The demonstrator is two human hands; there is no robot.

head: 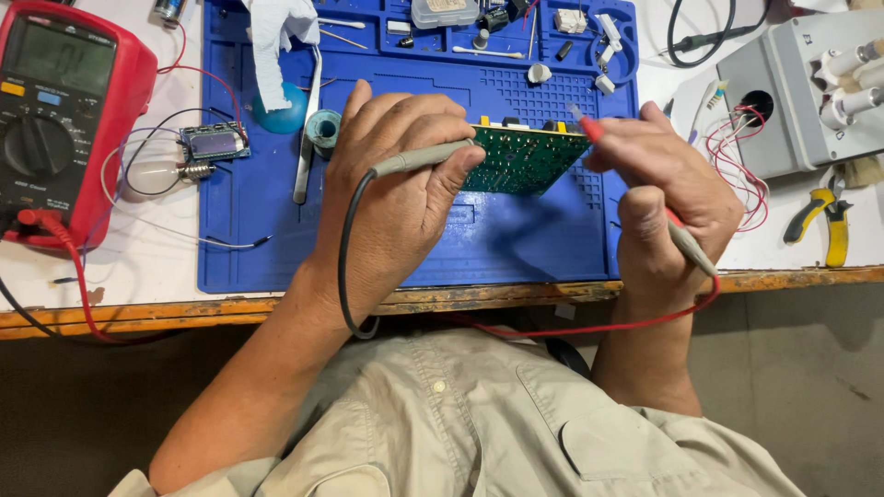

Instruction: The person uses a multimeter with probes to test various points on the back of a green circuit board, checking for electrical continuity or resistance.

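Counted: one green printed circuit board [520, 158] at centre frame, two slim grey test probes [419, 158] [686, 241], and two bare hands [391, 198] [665, 198]. One red digital multimeter [69, 110] upper left, one blue silicone work mat [516, 248], one yellow-handled pair of pliers [824, 221] at right.

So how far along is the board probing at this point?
Set up: the red multimeter is on with leads plugged in. In hand: the left hand holds the grey probe against the green circuit board; the right hand brings in the red probe. Left: cannot tell.

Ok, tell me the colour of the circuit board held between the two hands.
Green. The circuit board shows best in the head view, above the blue mat.
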